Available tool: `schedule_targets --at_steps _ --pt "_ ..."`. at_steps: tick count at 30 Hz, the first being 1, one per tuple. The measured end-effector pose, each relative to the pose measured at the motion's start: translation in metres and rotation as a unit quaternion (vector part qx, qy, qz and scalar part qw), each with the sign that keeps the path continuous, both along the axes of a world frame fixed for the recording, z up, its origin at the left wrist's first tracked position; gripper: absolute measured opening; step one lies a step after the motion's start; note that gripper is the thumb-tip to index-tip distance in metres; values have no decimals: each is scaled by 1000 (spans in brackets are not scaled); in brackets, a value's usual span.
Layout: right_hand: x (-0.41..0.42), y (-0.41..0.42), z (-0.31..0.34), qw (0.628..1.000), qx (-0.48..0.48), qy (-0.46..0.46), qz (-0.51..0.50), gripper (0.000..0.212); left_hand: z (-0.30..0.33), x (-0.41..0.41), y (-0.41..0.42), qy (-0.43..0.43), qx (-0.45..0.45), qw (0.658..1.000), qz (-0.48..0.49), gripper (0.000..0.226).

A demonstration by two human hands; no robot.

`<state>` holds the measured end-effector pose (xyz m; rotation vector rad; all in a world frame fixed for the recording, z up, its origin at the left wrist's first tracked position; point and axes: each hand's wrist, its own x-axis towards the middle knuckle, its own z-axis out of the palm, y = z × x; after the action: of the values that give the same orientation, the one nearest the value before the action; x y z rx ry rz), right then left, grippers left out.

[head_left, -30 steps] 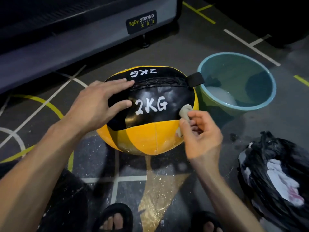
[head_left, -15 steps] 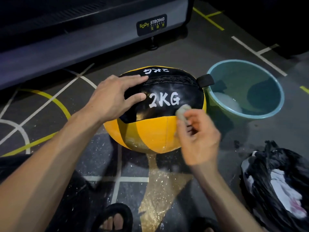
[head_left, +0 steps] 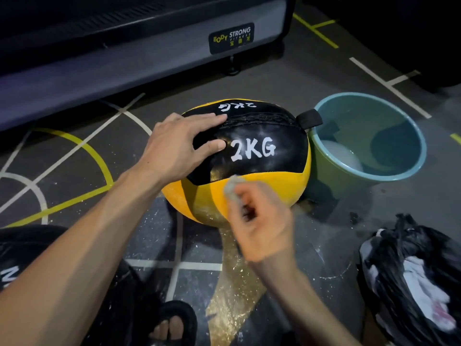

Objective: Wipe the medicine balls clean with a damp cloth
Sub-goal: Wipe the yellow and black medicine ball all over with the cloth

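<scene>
Right hand [head_left: 262, 221]: grip closed narrow around a small wad of damp cloth [head_left: 233, 187], pressed to the near yellow panel of the medicine ball [head_left: 249, 168], just below the black panel marked 2KG. Left hand [head_left: 179, 148]: no closed grip, palm and spread fingers laid flat on the upper left of the ball as a brace. Ball resting on the floor [head_left: 274, 78], touching or nearly touching the blue basin [head_left: 411, 168] at its right; contact not resolvable. Black bag [head_left: 411, 283] at near right, well apart from the ball. Probable faults: roll toward the basin under a sideways stroke if the brace slackens, with spilled water as the result; missed strips on the underside and far side unless turned; whitish specks on the floor carried back onto a wiped panel after turning. Limits of view: right hand and cloth motion-blurred, so cloth extent and finger placement unclear; underside and far face of the ball hidden; basin contents indistinct, pale mass under water; bag and machine base [head_left: 149, 58] cut off by the frame edges.
</scene>
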<state>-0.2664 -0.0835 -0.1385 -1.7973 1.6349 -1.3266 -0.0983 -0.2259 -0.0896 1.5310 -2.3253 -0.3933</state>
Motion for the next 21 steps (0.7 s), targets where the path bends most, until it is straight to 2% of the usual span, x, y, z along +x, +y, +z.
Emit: schedule_targets --at_steps 2,3,8,11,13,16,21 --pt "10 6 -11 993 12 97 72 7 0 1 1 4 -2 1000 -2 54" --pt "8 7 -14 991 19 107 75 8 0 1 2 5 -1 1000 -4 54" --pt "-15 9 -11 1000 15 -10 6 11 4 15 21 58 -36 997 34 53" --pt "-16 12 -9 999 30 -34 15 15 -3 29 36 75 -56 993 66 39" --pt "-16 15 -10 997 43 -57 12 16 -6 33 40 75 -60 994 45 35" --pt "-23 18 -11 993 65 -97 -9 18 -8 47 41 44 -53 998 -9 40" --pt "-31 25 -12 984 105 -133 -50 25 -13 63 38 25 -62 998 -19 50"
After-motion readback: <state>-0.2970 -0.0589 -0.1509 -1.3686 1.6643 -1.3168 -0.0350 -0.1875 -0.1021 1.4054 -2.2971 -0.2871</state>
